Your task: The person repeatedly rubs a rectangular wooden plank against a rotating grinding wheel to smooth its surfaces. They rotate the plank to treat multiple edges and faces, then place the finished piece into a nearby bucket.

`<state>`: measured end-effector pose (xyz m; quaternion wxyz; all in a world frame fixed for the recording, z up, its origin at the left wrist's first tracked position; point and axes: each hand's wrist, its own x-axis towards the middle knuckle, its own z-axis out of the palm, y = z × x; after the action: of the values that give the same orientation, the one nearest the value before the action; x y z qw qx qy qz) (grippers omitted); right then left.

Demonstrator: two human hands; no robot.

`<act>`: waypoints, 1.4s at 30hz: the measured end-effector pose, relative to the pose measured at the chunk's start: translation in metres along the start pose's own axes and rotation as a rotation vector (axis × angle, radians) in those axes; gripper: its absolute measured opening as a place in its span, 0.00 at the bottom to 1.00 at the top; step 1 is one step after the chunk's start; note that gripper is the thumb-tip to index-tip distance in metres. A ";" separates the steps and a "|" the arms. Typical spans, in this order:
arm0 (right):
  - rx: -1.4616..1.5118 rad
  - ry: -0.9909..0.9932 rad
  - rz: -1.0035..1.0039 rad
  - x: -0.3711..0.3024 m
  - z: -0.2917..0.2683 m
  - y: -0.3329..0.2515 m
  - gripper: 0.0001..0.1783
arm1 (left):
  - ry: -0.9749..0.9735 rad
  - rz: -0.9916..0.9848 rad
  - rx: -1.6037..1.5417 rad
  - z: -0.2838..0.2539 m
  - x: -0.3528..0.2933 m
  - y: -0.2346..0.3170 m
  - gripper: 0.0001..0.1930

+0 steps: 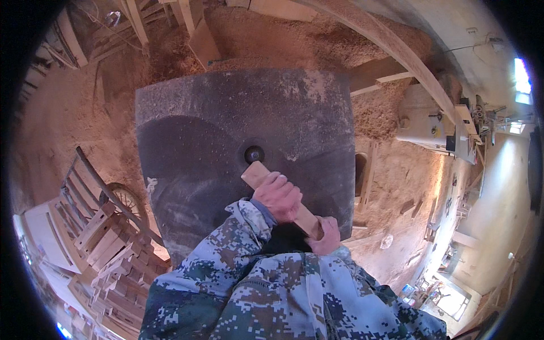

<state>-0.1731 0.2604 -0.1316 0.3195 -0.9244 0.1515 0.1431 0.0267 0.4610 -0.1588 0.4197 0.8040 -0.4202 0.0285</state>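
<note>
A light wooden block [306,219] lies slantwise over a dark machine table [187,181], its far end beside a round spindle [254,154] that rises from the tabletop. Whether the wood touches the spindle, I cannot tell. My left hand [279,196] is closed over the block, a little behind its far end. Closer to my body, my right hand [325,235] grips the near end with fingers wrapped round it. Both arms wear camouflage sleeves. Reddish dust and pale scuffs mark the tabletop.
Sawdust [272,42] is heaped behind the table. A long curved timber [391,42] arches past the far right. At the left stand a stack of cut wood pieces [113,255] and a cart's spoked wheel [126,199]. Another pale work surface [422,113] is at the right.
</note>
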 end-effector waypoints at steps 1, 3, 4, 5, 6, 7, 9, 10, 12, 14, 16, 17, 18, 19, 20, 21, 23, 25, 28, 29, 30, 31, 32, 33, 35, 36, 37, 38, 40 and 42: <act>0.049 -0.112 0.080 -0.001 -0.010 0.002 0.40 | 0.025 0.051 -0.027 0.001 0.003 0.004 0.08; 0.084 -0.119 0.060 -0.002 -0.028 0.005 0.44 | 0.032 0.091 -0.082 0.005 0.009 0.009 0.09; 0.096 -0.113 0.074 -0.002 -0.032 0.006 0.45 | 0.032 0.091 -0.061 0.009 0.012 0.010 0.09; -0.028 -0.050 -0.032 -0.005 -0.034 0.005 0.46 | 0.028 0.088 -0.048 0.012 0.016 0.008 0.09; -0.090 -0.014 -0.059 -0.005 -0.033 0.005 0.43 | 0.020 0.082 -0.039 0.015 0.018 0.007 0.09; -0.140 0.034 -0.065 -0.006 -0.028 0.004 0.41 | -0.009 0.081 0.021 0.018 0.021 0.002 0.07; -0.190 0.144 -0.068 -0.005 -0.011 0.003 0.36 | -0.044 0.062 0.003 0.024 0.025 -0.006 0.05; -0.189 0.203 -0.067 -0.002 0.000 0.002 0.33 | -0.049 0.053 -0.004 0.026 0.026 -0.010 0.05; -0.198 0.300 -0.103 0.004 0.014 0.005 0.28 | -0.004 0.057 -0.002 0.030 0.027 -0.014 0.05; -0.215 0.378 -0.172 0.008 0.022 0.007 0.25 | 0.013 0.065 -0.030 0.031 0.027 -0.017 0.06; -0.203 0.350 -0.153 0.008 0.024 0.006 0.25 | 0.006 0.059 -0.027 0.030 0.026 -0.017 0.06; -0.190 0.362 -0.162 0.008 0.023 0.006 0.24 | 0.012 0.061 -0.027 0.030 0.027 -0.017 0.07; -0.200 0.343 -0.159 0.008 0.021 0.004 0.24 | 0.014 0.059 -0.027 0.029 0.027 -0.018 0.07; -0.200 0.348 -0.172 0.008 0.020 0.002 0.24 | 0.014 0.057 -0.028 0.027 0.026 -0.018 0.07; -0.204 0.333 -0.186 0.008 0.020 0.000 0.24 | 0.037 0.059 -0.040 0.025 0.026 -0.018 0.07; -0.210 0.332 -0.183 0.008 0.018 -0.002 0.24 | 0.017 0.049 -0.032 0.024 0.026 -0.018 0.07; -0.228 0.295 -0.181 0.010 0.017 -0.006 0.24 | 0.041 0.044 -0.039 0.020 0.025 -0.018 0.07; -0.226 0.316 -0.176 0.011 0.019 -0.008 0.25 | 0.048 0.038 -0.035 0.017 0.023 -0.017 0.07; -0.207 0.343 -0.190 0.011 0.023 -0.009 0.25 | 0.029 0.029 -0.013 0.013 0.018 -0.015 0.08; -0.194 0.349 -0.216 0.011 0.023 -0.009 0.26 | 0.009 0.029 -0.001 0.012 0.017 -0.015 0.08; -0.193 0.329 -0.212 0.011 0.022 -0.009 0.25 | 0.027 0.029 -0.002 0.011 0.015 -0.014 0.07; -0.189 0.306 -0.229 0.010 0.020 -0.009 0.25 | 0.043 0.032 -0.001 0.011 0.013 -0.013 0.07; -0.176 0.285 -0.235 0.009 0.017 -0.009 0.25 | 0.047 0.029 -0.002 0.010 0.012 -0.012 0.07; -0.184 0.273 -0.257 0.009 0.014 -0.010 0.26 | 0.034 0.019 -0.002 0.008 0.010 -0.011 0.06; -0.173 0.256 -0.286 0.009 0.009 -0.012 0.27 | 0.015 -0.003 -0.013 0.003 0.006 -0.007 0.06; -0.178 0.230 -0.289 0.009 0.008 -0.014 0.28 | 0.005 -0.024 0.038 -0.001 0.003 -0.004 0.06; -0.172 0.206 -0.290 0.009 0.007 -0.015 0.29 | 0.019 -0.032 0.078 -0.006 0.000 -0.002 0.05; -0.162 0.183 -0.288 0.009 0.006 -0.016 0.30 | 0.043 -0.034 0.115 -0.013 -0.005 0.001 0.05; -0.078 0.114 -0.253 0.007 0.006 -0.018 0.33 | -0.029 -0.098 0.157 -0.031 -0.023 0.010 0.09; 0.018 0.044 -0.213 0.001 0.002 -0.016 0.37 | 0.138 -0.088 0.241 -0.047 -0.046 0.021 0.14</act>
<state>-0.1663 0.2736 -0.1250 0.3380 -0.9352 0.0605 0.0867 -0.0033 0.5177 -0.1328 0.3491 0.8623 -0.3480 0.1155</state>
